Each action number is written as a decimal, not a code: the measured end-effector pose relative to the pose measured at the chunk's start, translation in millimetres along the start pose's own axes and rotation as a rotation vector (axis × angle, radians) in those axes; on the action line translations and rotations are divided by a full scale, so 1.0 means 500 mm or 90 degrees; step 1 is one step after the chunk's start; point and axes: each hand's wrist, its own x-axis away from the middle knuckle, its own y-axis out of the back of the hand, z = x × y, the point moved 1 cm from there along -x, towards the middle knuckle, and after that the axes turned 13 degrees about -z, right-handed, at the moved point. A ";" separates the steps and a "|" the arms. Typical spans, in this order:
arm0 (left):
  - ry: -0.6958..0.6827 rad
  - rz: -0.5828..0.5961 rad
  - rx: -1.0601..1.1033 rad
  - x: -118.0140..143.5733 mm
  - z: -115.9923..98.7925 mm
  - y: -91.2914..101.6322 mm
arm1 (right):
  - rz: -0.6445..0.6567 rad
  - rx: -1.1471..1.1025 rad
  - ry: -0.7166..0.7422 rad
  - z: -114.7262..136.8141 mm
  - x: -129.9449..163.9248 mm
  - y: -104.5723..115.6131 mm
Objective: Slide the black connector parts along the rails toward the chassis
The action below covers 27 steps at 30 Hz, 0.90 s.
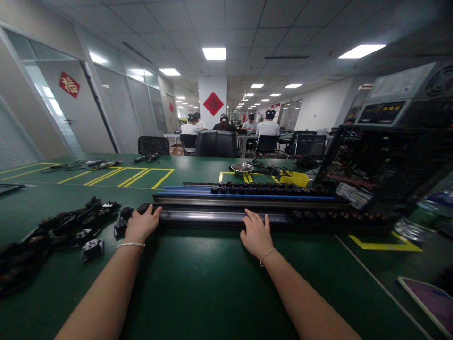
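Person's L hand (pixel 139 227) rests at the L end of a long, black, straight rail w/ a shiny strip (pixel 205 216), R hand (pixel 256 235) on its mid-part; fingers of both spread apart. Rail lies crosswise on the green, yellow-taped counter (pixel 191 293). Small black blocks in a loose pile (pixel 72 225) L of L hand; round metal bowl (pixel 242 170) & shallow yellow plastic tray (pixel 295 179) beyond rail.

head cam, fwd/down, close over table (pixel 198 283)
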 end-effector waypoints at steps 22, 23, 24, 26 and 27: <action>0.070 -0.300 0.053 0.011 0.038 0.007 | 0.009 0.008 -0.002 -0.002 -0.002 -0.001; 0.037 -0.318 0.058 0.017 0.025 0.009 | 0.008 0.009 -0.001 -0.002 -0.002 -0.002; -0.013 -0.340 0.062 0.026 0.007 0.010 | 0.005 0.010 0.000 -0.003 -0.002 -0.003; -0.163 -0.352 0.058 0.053 -0.036 0.007 | -0.001 0.008 0.003 -0.002 -0.001 -0.004; -0.244 -0.341 0.058 0.071 -0.061 0.003 | -0.004 0.005 0.003 -0.002 0.000 -0.005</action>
